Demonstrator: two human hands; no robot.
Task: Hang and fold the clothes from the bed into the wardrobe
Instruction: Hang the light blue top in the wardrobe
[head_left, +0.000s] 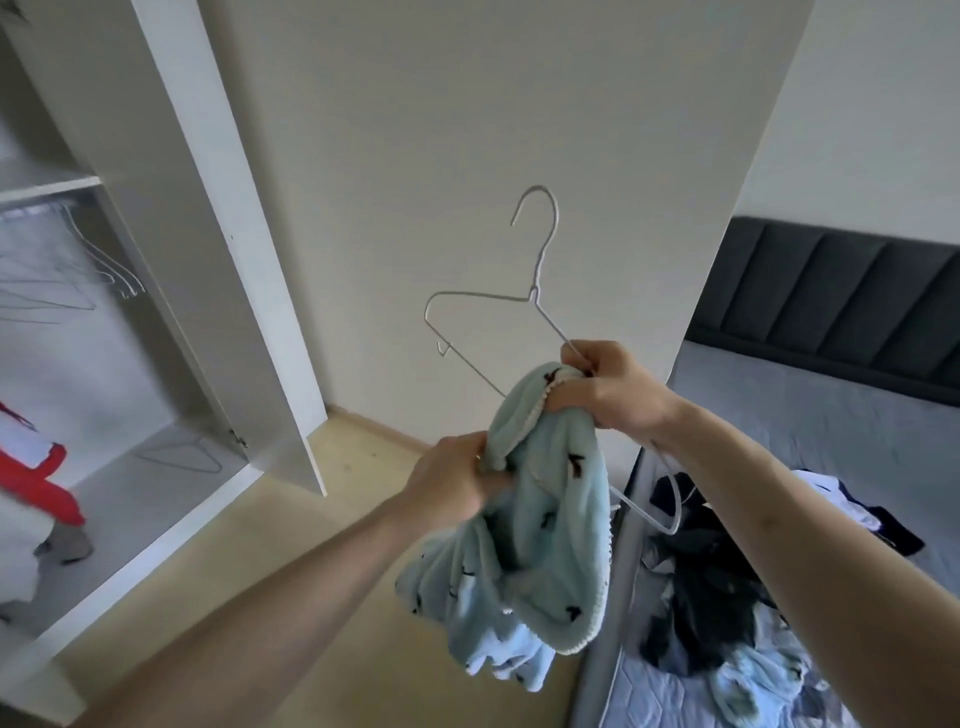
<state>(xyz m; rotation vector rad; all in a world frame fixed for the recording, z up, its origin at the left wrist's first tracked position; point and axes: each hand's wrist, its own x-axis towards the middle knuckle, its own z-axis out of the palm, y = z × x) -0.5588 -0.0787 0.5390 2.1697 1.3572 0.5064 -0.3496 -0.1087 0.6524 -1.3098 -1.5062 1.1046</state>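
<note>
- The right hand (613, 389) fingers (579, 358) pinch the wire hanger (488, 299) and the pale blue garment (540, 519); the left hand (457, 478) fingers grip its bunched fabric.
- Threading seems underway; next, the collar needs spreading over the hanger's free shoulder, above the fingers.
- The wardrobe (171, 208) rail waits leftward.

home bedroom, bed (831, 415) with padded headboard (831, 306), open wardrobe (171, 260)

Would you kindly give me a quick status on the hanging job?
Both hands busy: right hand grips hanger and blue garment, left hand pinches its fabric. Garment not yet on hanger. Nothing blocking open wardrobe.
</note>
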